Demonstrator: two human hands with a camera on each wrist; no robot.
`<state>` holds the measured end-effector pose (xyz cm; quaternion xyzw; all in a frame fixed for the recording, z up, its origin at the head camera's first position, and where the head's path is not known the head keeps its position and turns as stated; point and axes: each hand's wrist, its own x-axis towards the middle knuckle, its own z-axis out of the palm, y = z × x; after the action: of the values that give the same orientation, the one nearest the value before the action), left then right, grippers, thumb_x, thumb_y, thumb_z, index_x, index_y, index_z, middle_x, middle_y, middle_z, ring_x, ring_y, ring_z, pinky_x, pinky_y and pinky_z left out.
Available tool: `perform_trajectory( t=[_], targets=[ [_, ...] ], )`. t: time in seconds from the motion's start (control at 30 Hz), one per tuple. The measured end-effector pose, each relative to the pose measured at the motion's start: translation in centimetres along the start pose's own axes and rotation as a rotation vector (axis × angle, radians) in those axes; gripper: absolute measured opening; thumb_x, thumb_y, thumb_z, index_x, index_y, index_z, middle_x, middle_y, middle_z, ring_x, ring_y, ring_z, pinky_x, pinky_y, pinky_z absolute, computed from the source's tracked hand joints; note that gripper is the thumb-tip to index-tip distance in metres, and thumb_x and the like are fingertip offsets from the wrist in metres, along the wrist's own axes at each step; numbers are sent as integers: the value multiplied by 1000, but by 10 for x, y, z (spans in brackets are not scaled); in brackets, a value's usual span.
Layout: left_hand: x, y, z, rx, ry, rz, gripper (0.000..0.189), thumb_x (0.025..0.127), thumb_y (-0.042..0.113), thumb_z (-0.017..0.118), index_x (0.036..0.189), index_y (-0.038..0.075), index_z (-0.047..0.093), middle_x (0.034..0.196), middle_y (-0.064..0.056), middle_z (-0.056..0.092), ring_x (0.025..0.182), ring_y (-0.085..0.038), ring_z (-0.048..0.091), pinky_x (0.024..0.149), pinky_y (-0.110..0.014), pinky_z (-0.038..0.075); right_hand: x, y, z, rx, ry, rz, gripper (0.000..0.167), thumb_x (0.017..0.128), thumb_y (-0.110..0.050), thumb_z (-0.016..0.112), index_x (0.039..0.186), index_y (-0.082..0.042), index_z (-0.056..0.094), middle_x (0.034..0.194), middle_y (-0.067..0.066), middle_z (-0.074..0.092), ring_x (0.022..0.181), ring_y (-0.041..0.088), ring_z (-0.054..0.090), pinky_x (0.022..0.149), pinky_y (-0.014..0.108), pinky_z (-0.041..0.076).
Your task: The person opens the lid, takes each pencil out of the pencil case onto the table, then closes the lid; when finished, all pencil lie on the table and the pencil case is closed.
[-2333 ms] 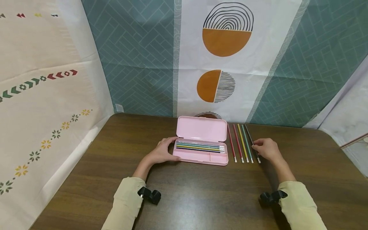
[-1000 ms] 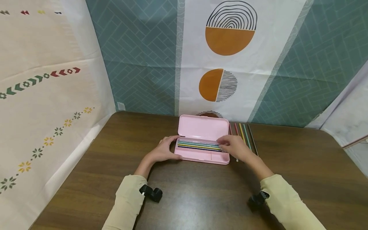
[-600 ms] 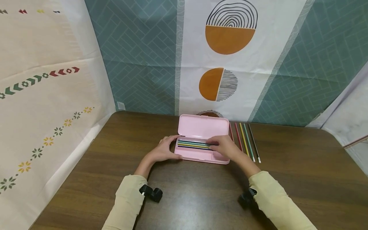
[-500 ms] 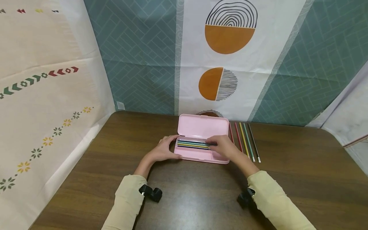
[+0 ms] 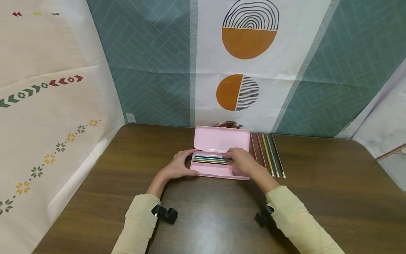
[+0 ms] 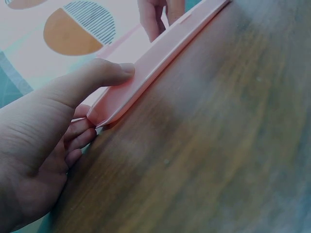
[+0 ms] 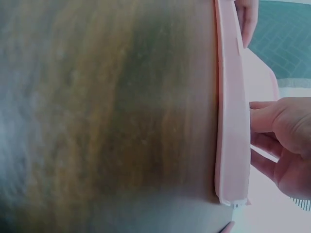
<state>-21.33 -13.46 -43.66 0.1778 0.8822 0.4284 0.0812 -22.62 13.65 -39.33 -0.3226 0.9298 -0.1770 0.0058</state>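
A pink pencil case [image 5: 210, 170] lies with its lid [image 5: 222, 138] raised. My left hand [image 5: 178, 167] grips the case's left end, thumb on the front wall and fingers behind the corner, as the left wrist view shows. Several coloured pencils [image 5: 207, 159] lie side by side in the case's rear compartment. Over their right part, my right hand [image 5: 242, 161] reaches in, thumb and fingers bent around a dark pencil. The case wall hides these fingertips in the right wrist view, and the hand covers the pencils' eraser ends.
Right of the case, several pencils stand in a row on the brown table [image 5: 209, 211]: two red ones, a yellow pencil [image 5: 267, 155], a green pencil [image 5: 272, 157] and a black pencil [image 5: 278, 157]. Patterned cloth [image 5: 152, 88] hangs behind the table's far edge.
My right hand has left the black pencil on the table, moved left into the case and slid further left along the pencils. My left hand has kept its grip on the case.
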Motion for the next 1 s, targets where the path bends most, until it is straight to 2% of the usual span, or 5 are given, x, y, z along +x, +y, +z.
perform_trajectory(
  t=[0.27, 0.43, 0.63, 0.8, 1.0],
  targets=[
    [-2, -4, 0, 17, 3, 8, 91, 70, 34, 84, 145, 7, 41, 141, -14, 44, 126, -32, 35, 101, -55, 31, 2, 0, 3, 55, -3, -2, 26, 82, 7, 71, 107, 2, 73, 97, 12, 69, 91, 27, 63, 85, 41, 50],
    [-1, -2, 0, 6, 0, 9, 91, 70, 35, 83, 145, 7, 41, 140, -13, 45, 125, -31, 35, 100, -54, 31, -1, 1, 3, 21, 24, -53, 25, 80, 8, 72, 105, 4, 73, 95, 13, 67, 90, 28, 63, 84, 41, 50],
    [0, -2, -1, 21, 18, 28, 89, 69, 33, 84, 144, 7, 43, 137, -13, 47, 122, -30, 37, 100, -53, 32, 1, 0, 0, -7, 23, -48, 23, 82, 5, 71, 105, 3, 73, 98, 14, 70, 93, 29, 65, 85, 42, 50],
    [-1, -2, -1, 30, 8, 26, 91, 70, 34, 84, 145, 5, 41, 139, -14, 46, 123, -31, 36, 100, -53, 32, 2, 2, 2, 3, 17, -59, 19, 82, 6, 71, 100, 2, 75, 93, 12, 71, 89, 26, 66, 82, 40, 51],
    [0, -1, 0, 34, 15, 33, 90, 69, 34, 84, 144, 6, 43, 139, -13, 47, 123, -30, 37, 101, -52, 31, 2, 3, 2, -12, 64, -35, 12, 81, 2, 74, 92, -2, 77, 88, 9, 72, 83, 25, 67, 79, 40, 52]
  ],
)
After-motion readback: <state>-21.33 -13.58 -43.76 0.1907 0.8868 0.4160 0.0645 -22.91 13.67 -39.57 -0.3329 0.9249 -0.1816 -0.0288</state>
